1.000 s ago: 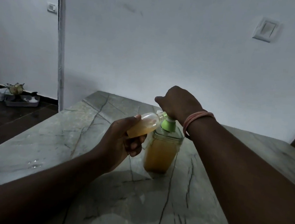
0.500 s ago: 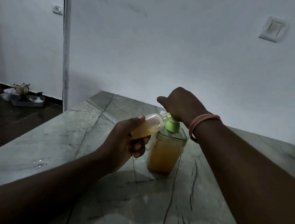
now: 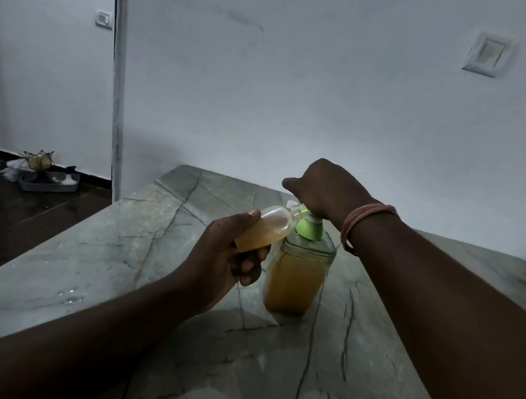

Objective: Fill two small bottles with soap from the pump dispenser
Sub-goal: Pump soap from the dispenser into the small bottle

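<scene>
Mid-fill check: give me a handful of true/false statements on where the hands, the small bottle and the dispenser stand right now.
1. The left hand holds the small bottle tilted, mouth toward the pump. True.
2. The small bottle is empty. False: amber soap fills its lower part, and only the part near the neck is clear.
3. The right hand rests on top of the pump dispenser. True.
4. The dispenser lies on its side. False: it stands upright on the marble table.
5. A second small bottle stands beside the dispenser. False: none is in view.
</scene>
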Tool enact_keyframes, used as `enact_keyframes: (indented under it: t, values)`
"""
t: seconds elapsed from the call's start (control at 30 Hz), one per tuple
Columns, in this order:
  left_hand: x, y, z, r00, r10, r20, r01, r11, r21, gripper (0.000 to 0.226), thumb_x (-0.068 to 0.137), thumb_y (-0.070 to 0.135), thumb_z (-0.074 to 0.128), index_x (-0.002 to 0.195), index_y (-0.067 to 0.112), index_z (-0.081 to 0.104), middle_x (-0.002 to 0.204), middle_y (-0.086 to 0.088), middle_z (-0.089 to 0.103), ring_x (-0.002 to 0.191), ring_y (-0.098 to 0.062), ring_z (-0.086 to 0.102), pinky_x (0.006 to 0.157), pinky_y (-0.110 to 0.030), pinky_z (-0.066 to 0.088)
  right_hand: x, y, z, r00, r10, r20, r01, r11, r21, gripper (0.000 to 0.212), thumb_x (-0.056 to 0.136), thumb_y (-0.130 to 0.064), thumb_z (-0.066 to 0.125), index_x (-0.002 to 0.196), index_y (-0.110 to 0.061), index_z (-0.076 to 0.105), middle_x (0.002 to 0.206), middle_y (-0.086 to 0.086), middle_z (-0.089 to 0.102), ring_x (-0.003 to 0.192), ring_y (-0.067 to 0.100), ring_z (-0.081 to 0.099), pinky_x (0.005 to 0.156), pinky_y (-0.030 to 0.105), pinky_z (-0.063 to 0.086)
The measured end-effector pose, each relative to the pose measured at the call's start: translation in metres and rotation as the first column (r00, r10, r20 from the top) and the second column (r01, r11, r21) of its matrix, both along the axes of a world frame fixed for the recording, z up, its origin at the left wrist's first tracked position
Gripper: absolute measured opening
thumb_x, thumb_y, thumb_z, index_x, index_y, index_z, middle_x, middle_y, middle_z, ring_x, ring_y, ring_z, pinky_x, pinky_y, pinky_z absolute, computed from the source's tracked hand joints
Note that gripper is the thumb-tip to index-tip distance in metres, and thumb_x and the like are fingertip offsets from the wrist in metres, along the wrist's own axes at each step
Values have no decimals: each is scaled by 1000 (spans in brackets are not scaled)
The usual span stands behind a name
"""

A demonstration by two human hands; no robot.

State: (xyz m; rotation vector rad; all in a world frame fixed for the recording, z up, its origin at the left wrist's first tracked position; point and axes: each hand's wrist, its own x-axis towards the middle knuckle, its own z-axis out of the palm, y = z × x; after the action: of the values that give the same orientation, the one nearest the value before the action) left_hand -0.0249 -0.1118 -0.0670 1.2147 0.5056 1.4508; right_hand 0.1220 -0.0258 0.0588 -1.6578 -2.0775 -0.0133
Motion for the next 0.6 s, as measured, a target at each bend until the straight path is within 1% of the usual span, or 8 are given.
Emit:
enact_keyframes:
  t: [0.1,0.17,0.23,0.3,0.37,0.43,0.5,0.6]
  values:
    - [-1,-1,-1,1000,27,-15,-27,1000,-1,38,94,43,58,105,8,69,71,-10,57,49,-12,46,43,-25,41,-2,-3,1,998,3,56,-3,1000,1,35,86,-38,57,60,-15,48,62,4,52,60,23,51,55,29,35]
    - [0,-3,0,1000,20,-12,-20,1000,4,38,94,43,57,103,8,70,71,-10,56,49,-11,46,43,-24,41,-3,-5,8,989,3,147,-5,1000,15,35,87,-41,56,64,-16,50,67,3,54,68,25,57,60,30,39]
    - [1,-4,2,1000,6,-13,-6,1000,14,36,95,42,56,100,11,74,71,-9,56,49,-11,46,44,-24,41,-4,-6,16,978,2,207,-18,997,74,35,87,-44,57,65,-18,48,66,1,52,70,25,57,61,31,39]
    - [1,-3,2,1000,2,-25,-1,1000,20,33,97,42,55,97,17,77,71,-8,56,50,-11,46,44,-24,41,-3,-4,13,989,14,147,-31,993,116,36,85,-43,57,62,-16,48,62,1,52,61,23,54,55,29,35]
    - [-1,-1,2,1000,-2,-23,2,1000,15,34,98,41,54,100,16,77,72,-8,57,50,-11,46,44,-24,41,-2,-2,2,999,38,-5,-37,996,83,38,83,-39,56,56,-14,47,54,2,52,51,22,50,50,28,31]
    - [-1,-1,0,1000,-1,-14,1,1000,11,35,98,41,55,103,13,76,71,-9,57,50,-11,47,44,-24,41,1,0,-5,996,32,-81,-28,999,46,40,82,-39,55,54,-12,45,51,3,49,48,23,46,49,28,30]
    - [0,-1,-1,1000,5,-16,-5,1000,5,36,97,41,55,104,12,75,71,-9,58,49,-11,47,43,-24,41,3,-1,-4,998,2,-58,-2,1000,6,39,84,-39,54,57,-12,47,55,4,51,51,23,46,50,29,30]
    - [0,-3,0,999,29,-24,-29,999,-13,42,95,41,56,111,5,67,71,-9,57,49,-12,46,43,-24,40,-2,-5,3,998,4,60,-1,999,-43,34,85,-37,54,60,-15,50,62,4,53,60,24,52,52,29,32]
